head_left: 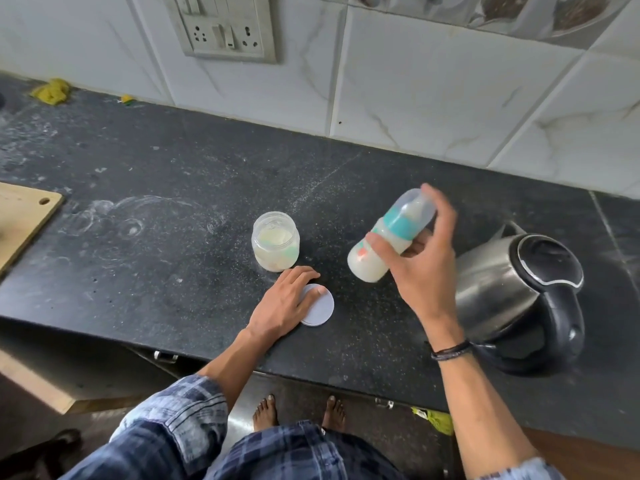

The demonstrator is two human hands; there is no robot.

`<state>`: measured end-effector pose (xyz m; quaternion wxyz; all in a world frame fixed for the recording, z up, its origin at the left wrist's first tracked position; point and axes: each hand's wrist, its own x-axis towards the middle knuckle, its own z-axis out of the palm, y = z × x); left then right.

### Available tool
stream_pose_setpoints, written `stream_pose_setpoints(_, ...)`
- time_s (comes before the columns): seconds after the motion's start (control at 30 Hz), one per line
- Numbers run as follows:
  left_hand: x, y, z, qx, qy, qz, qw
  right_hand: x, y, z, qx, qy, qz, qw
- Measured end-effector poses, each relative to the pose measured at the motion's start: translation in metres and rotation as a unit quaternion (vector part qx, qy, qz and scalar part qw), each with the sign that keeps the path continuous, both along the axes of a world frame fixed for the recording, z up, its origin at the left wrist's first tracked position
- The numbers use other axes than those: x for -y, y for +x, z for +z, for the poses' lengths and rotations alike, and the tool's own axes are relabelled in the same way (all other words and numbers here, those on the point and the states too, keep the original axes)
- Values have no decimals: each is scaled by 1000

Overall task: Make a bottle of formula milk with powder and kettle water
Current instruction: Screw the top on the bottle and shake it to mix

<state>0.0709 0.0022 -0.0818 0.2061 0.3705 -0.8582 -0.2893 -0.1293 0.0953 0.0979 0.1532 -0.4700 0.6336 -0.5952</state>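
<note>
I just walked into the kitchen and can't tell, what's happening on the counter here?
A person is making formula. The right hand holds a capped, teal-collared baby bottle of milky liquid, tilted above the dark stone counter. The left hand rests on a flat pale round lid, beside the open clear plastic powder jar. A steel kettle with black handle stands at the right, lid shut.

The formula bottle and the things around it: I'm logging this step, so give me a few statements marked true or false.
1. The right hand holds the bottle tilted above the counter. True.
2. The bottle has no cap on. False: a clear cap covers its teat.
3. The powder jar stands open. True.
4. The left hand grips the kettle. False: it rests on the jar lid, flat on the counter.
5. The kettle's lid is shut. True.
</note>
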Motion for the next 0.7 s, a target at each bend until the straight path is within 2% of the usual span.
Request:
stream_pose_setpoints(0.13,-1,-2,2,6,2,5,1000,2,9,6,82,-180,-77,977)
stream_pose_setpoints(0.17,-1,-2,2,5,1,5,1000,4,9,5,95,-180,-84,976)
stream_pose_setpoints(0.27,-2,0,4,5,5,1,1000,5,7,8,71,-52,-42,995)
stream_pose_setpoints(0.3,-1,0,5,5,8,-2,1000,3,6,10,69,-59,-36,995)
stream_pose_setpoints(0.4,-1,-2,7,8,12,-1,1000,3,3,17,81,-198,-69,974)
stream_pose_setpoints(0.43,-1,-2,7,8,12,1,1000,5,0,15,74,-219,-77,970)
stream_pose_setpoints(0.47,-2,-1,6,8,12,2,1000,8,-1,13,71,-206,-78,973)
stream_pose_setpoints(0.57,-2,0,4,6,12,3,1000,8,0,8,24,-22,-23,999)
stream_pose_setpoints(0.6,-2,0,4,6,14,1,1000,5,1,7,29,-17,-15,999)
stream_pose_setpoints(0.7,-1,-2,6,9,9,3,1000,4,5,9,89,-165,-52,981)
